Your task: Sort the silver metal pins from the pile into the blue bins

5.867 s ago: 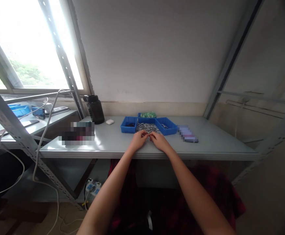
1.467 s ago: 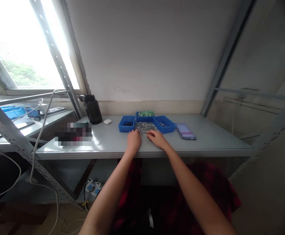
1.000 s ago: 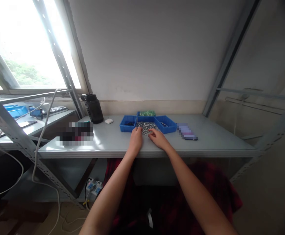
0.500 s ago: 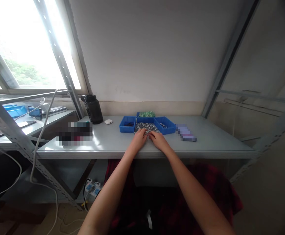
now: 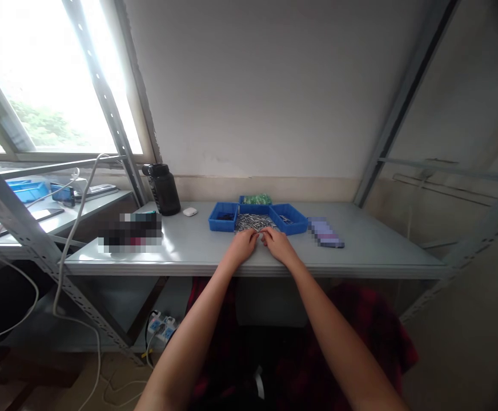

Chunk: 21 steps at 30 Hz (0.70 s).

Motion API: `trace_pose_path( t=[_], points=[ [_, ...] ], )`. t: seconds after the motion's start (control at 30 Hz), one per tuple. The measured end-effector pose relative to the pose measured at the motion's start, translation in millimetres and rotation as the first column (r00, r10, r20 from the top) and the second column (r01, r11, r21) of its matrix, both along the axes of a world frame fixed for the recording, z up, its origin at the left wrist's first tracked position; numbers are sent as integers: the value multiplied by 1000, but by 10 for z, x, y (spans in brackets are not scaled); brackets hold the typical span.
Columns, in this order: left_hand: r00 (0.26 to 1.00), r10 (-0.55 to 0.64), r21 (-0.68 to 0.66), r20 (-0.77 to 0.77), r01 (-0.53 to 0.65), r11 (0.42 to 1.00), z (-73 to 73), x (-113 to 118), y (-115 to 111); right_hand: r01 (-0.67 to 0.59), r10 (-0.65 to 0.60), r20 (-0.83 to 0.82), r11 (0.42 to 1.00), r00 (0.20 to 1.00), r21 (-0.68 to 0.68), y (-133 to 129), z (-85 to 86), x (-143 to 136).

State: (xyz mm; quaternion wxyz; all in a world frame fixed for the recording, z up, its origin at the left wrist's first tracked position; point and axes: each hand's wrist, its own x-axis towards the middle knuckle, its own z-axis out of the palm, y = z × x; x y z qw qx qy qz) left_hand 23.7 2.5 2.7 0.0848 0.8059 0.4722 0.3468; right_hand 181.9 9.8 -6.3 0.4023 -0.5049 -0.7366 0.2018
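At the near side of the grey, flat-topped table (image 5: 373, 242), seen in the head view, the person's bare left hand (image 5: 244, 244) and bare right hand (image 5: 278, 245) come close together, fingers curled, tips nearly meeting. Whatever sits between those tips is too small for me to make out; it may be one thin silvery piece, and I cannot tell whether either hand grips it. Just beyond lies a heap of slim silvery metal pieces (image 5: 255, 222), its near edge hidden by the hands. Around it stand a blue plastic left tray (image 5: 222, 226) with indistinct dark bits, a blue plastic right tray (image 5: 296, 229) with small unclear contents, and a blue plastic back tray (image 5: 256, 209), crumpled green material (image 5: 257, 199) showing above. A flat lilac object (image 5: 326, 231) farther right is masked by coarse blocks.
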Motion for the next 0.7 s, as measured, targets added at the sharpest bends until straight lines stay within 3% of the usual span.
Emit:
trace_pose_path(
  t=[0.37,0.7],
  points=[
    [999,4,-43,-41,-6,999,34,-1,-13,-68,47,-202,993,978,-96,14,0,29],
    [999,-37,-85,-37,34,996,34,-26,-21,-95,71,-211,990,975,-106,23,-31,55]
  ],
)
